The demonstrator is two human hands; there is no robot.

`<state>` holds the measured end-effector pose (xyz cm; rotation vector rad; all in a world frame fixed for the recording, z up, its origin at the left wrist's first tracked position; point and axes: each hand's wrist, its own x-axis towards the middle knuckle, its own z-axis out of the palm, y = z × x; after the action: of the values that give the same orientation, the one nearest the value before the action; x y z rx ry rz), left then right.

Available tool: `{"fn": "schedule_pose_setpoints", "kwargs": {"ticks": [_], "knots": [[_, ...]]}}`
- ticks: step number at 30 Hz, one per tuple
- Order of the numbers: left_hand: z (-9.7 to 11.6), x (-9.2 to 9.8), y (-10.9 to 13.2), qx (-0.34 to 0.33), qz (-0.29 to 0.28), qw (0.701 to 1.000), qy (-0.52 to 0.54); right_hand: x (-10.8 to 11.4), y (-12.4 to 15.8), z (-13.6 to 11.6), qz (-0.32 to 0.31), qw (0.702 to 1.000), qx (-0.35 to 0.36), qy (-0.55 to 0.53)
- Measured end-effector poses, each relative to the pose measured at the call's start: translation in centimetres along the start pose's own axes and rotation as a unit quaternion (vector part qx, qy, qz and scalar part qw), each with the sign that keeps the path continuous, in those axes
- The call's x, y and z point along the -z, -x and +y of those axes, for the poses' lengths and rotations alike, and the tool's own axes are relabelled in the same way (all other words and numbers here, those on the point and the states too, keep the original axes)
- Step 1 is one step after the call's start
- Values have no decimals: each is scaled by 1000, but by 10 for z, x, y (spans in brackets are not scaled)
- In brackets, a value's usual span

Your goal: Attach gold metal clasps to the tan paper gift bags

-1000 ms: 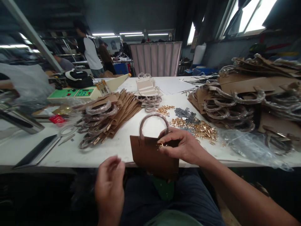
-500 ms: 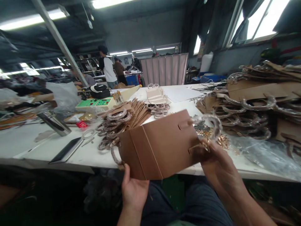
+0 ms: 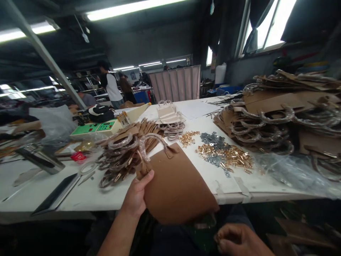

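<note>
My left hand (image 3: pixel 137 193) grips the left edge of a flat brown bag panel (image 3: pixel 177 185), thumb on top. The panel has a plastic-wrapped loop handle (image 3: pixel 149 142) at its far end and lies over the front edge of the white table (image 3: pixel 87 193). Down at the bottom of the view, near my lap, my right hand (image 3: pixel 237 240) rests with fingers curled; whether anything is in it is hidden. Loose gold and grey metal fittings (image 3: pixel 226 154) lie on the table to the right of the panel.
A fanned stack of brown panels with handles (image 3: pixel 121 153) lies left of the panel; a taller heap (image 3: pixel 282 110) fills the right side. A green control box (image 3: pixel 92 128), cream panels (image 3: pixel 167 112), a black ruler (image 3: pixel 54 193) and clear plastic (image 3: pixel 295 172) are also there. People stand far back.
The panel was held up by both hands; now my left hand alone holds it, laid flat with the handle pointing away. My right hand has let go and dropped toward my lap.
</note>
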<state>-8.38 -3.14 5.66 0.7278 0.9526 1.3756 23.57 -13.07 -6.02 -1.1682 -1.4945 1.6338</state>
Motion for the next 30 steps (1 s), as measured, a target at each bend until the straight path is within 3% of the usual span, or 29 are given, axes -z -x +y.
{"fn": "schedule_pose_setpoints", "kwargs": {"ticks": [4, 8, 13, 18, 22, 30], "knots": [[-34, -21, 0, 87, -117, 988, -51, 15, -2, -65, 54, 995, 78, 28], [-74, -37, -9, 115, -171, 977, -56, 21, -34, -89, 162, 977, 126, 48], [-96, -40, -29, 134, -175, 973, -67, 37, -90, -80, 236, 942, 186, 150], [-103, -34, -52, 158, -181, 970, -35, 53, -129, -64, 197, 928, 218, 229], [-115, -29, -72, 187, -146, 972, 4, 64, -153, -50, 165, 927, 215, 258], [-130, -23, -94, 230, -130, 963, 50, 78, -181, -49, 114, 908, 206, 346]]}}
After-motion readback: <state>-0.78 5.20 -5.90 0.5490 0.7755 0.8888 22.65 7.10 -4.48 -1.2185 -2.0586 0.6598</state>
